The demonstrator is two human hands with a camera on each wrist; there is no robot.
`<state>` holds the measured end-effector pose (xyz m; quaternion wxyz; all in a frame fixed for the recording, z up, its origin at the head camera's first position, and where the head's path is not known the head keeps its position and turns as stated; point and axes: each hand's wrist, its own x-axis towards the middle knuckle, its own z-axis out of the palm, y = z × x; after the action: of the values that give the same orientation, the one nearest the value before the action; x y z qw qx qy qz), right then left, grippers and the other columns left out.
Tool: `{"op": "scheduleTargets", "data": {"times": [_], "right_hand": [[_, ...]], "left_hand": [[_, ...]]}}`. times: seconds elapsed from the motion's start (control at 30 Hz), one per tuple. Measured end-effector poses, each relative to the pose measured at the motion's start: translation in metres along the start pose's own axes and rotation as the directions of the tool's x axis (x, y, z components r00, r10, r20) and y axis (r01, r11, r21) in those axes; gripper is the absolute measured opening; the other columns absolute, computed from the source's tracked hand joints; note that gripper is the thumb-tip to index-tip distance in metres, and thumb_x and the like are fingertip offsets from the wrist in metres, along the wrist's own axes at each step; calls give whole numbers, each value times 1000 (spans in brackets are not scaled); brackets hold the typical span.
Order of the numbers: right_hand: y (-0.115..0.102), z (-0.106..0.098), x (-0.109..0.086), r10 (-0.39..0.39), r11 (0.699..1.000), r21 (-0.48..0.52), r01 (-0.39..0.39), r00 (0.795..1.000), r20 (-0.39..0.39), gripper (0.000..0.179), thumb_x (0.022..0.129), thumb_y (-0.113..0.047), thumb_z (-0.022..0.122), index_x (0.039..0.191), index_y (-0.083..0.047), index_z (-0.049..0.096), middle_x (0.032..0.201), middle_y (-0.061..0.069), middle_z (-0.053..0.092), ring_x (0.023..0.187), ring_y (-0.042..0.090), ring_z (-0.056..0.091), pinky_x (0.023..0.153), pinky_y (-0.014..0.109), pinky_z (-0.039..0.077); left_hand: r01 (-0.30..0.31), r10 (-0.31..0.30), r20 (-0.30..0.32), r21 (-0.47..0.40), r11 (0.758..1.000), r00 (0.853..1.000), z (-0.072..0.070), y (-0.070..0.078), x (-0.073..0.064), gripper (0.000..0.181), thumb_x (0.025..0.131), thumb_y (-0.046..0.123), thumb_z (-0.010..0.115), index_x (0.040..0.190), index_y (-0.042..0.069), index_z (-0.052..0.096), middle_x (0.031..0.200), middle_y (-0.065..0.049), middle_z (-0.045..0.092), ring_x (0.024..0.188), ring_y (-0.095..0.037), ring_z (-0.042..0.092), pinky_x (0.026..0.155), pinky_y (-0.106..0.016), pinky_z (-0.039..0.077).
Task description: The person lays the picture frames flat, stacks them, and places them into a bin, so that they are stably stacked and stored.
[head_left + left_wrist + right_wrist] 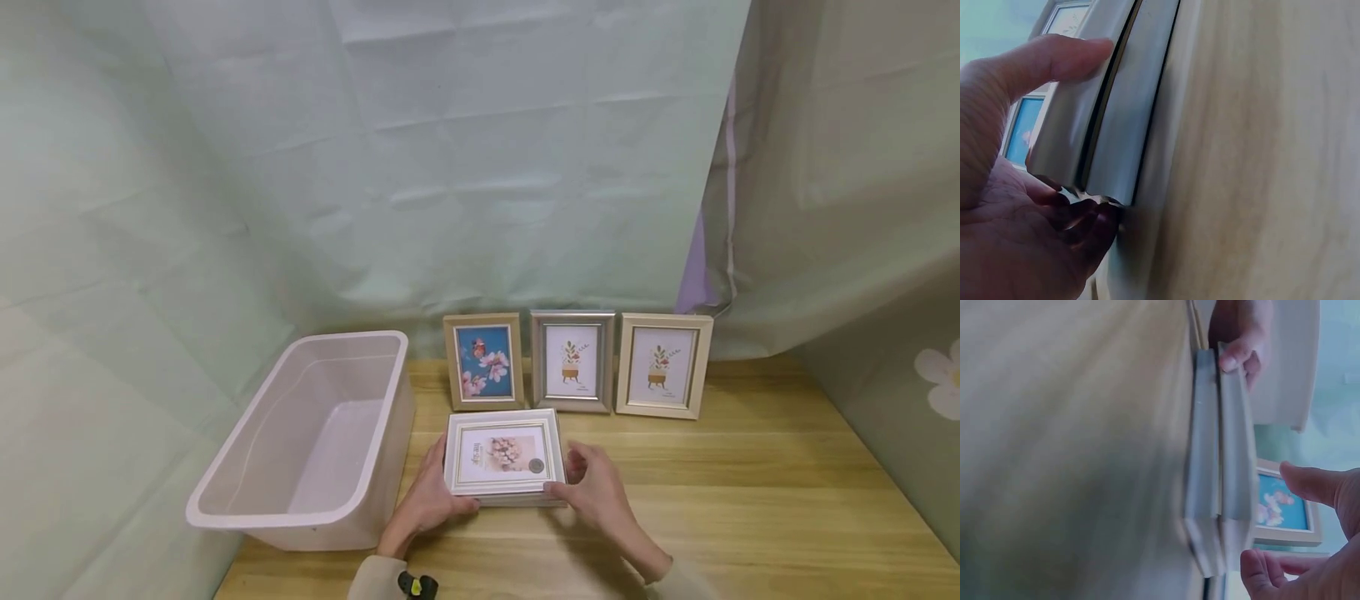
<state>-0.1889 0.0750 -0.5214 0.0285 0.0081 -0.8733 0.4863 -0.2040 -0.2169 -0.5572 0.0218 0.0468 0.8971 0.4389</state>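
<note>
Bench (765,500): frame stack (517,501) lies flat, near.
Frame stack: probably light, stiff, slippery-edged; best held at both short ends.
Top frame (502,455): face likely fragile; spare it.
Left hand (431,500): grips the stack's near left corner.
Right hand (597,492): thumb and fingers parted, right end.

Between the hands (597,490), a white rectangular picture frame (501,483) bears pink flowers (506,452); beyond them, a tan rectangular frame (485,405) shows pink blossoms (495,365) on blue; beneath, a yellow-brown, streaky-grained wooden counter (757,500).
</note>
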Motion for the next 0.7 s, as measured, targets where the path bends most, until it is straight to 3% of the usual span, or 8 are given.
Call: {"op": "scheduleTargets", "data": {"times": [0.07, 0.13, 0.23, 0.43, 0.5, 0.6, 0.63, 0.7], "right_hand": [[-4, -3, 4, -4, 1000, 23, 4, 1000, 2, 78, 71, -10, 100, 137, 13, 66, 107, 16, 72, 96, 22, 70, 88, 34, 63], [-9, -5, 9, -7, 999, 53, 7, 1000, 12, 77, 73, -10, 99, 138, 13, 65, 109, 18, 73, 97, 23, 71, 89, 36, 65], [-16, -8, 17, 1, 995, 101, -5, 999, 39, 73, 76, -9, 98, 138, 11, 66, 113, 21, 74, 97, 25, 73, 88, 39, 66], [-29, -12, 36, -51, 992, 122, 44, 997, 60, 65, 80, -4, 93, 140, 2, 69, 123, 25, 73, 102, 31, 76, 90, 43, 67], [-34, -12, 43, -90, 990, 110, 83, 994, 57, 64, 82, -3, 92, 141, 0, 69, 125, 25, 72, 104, 33, 76, 92, 44, 67], [-41, -12, 54, -155, 985, 81, 151, 987, 47, 64, 83, -4, 92, 142, 0, 68, 126, 25, 71, 108, 37, 76, 94, 47, 66], [-43, -12, 58, -175, 983, 67, 172, 984, 45, 65, 83, -4, 92, 143, 0, 67, 127, 25, 70, 109, 39, 76, 95, 48, 66], [-48, -11, 67, -208, 978, 36, 207, 977, 35, 68, 83, -6, 92, 145, 0, 65, 127, 24, 69, 111, 41, 76, 98, 51, 65]], "left_hand": [[-3, 3, -7, -19, 1000, 1000, 0, -2, 0, 135, 60, 21, 100, 169, -6, 25, 170, -35, 35, 159, -54, 33, 134, -65, 28], [-13, 13, -16, -34, 999, 1000, -3, 3, -3, 133, 61, 22, 99, 167, -9, 25, 169, -39, 34, 157, -58, 32, 132, -69, 27], [-15, 15, -36, -23, 1000, 999, 0, -1, -3, 134, 62, 28, 98, 167, -10, 23, 168, -41, 32, 156, -62, 31, 129, -74, 28], [-37, 56, -154, 123, 992, 987, 21, -45, 7, 137, 68, 51, 98, 171, -1, 25, 172, -33, 33, 155, -56, 36, 126, -70, 36], [-35, 59, -193, 126, 991, 979, 24, -48, 7, 138, 63, 51, 100, 171, 2, 28, 172, -30, 35, 156, -55, 36, 125, -71, 35], [-77, 110, -255, 138, 987, 961, 26, -42, 0, 129, 66, 48, 98, 169, 3, 34, 168, -28, 41, 151, -53, 39, 125, -69, 38], [-97, 131, -275, 134, 986, 952, 25, -36, -4, 124, 69, 46, 96, 168, 3, 35, 167, -28, 43, 150, -52, 40, 127, -64, 38], [-134, 160, -300, 106, 985, 940, 20, -14, -12, 114, 72, 39, 94, 165, 1, 40, 162, -30, 46, 146, -54, 41, 125, -67, 39]]}}
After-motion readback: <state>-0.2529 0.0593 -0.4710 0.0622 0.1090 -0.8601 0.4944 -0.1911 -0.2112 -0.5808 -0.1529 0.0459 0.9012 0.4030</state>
